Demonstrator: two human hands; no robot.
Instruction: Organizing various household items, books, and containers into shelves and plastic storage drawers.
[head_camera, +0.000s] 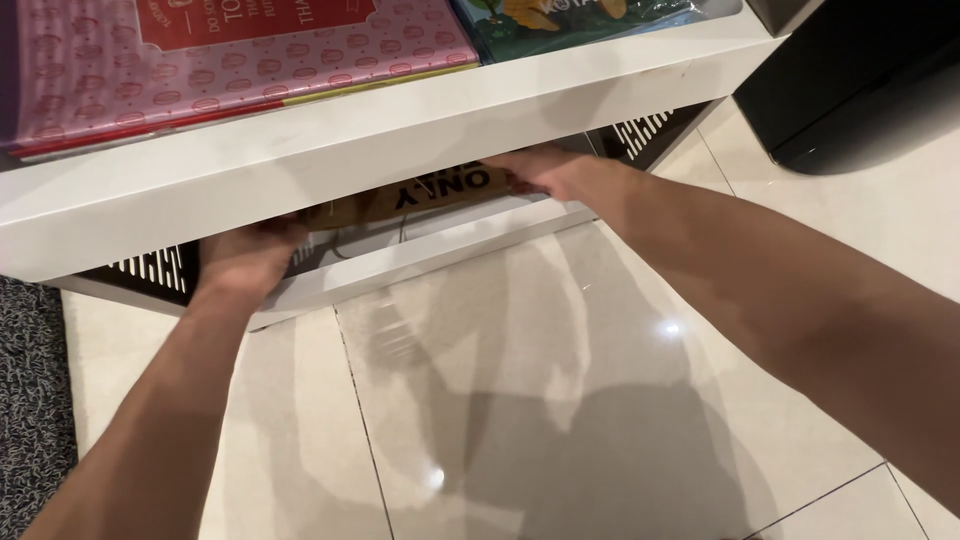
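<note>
Glossy tiled floor (520, 400), both arms outstretched under white shelf (330, 160), left hand (245, 255) and right hand (545, 170) on brown paper bag (420, 195), fingers' state hidden

Single head-worn camera looking steeply down and forward, tilting slightly. Sitting close above white shelf (330, 160), which is crossing upper half of frame. Floor tiles (560, 400) filling lower half. Both forearms entering from bottom corners, reaching up-frame. No second view sharing scene.
</note>
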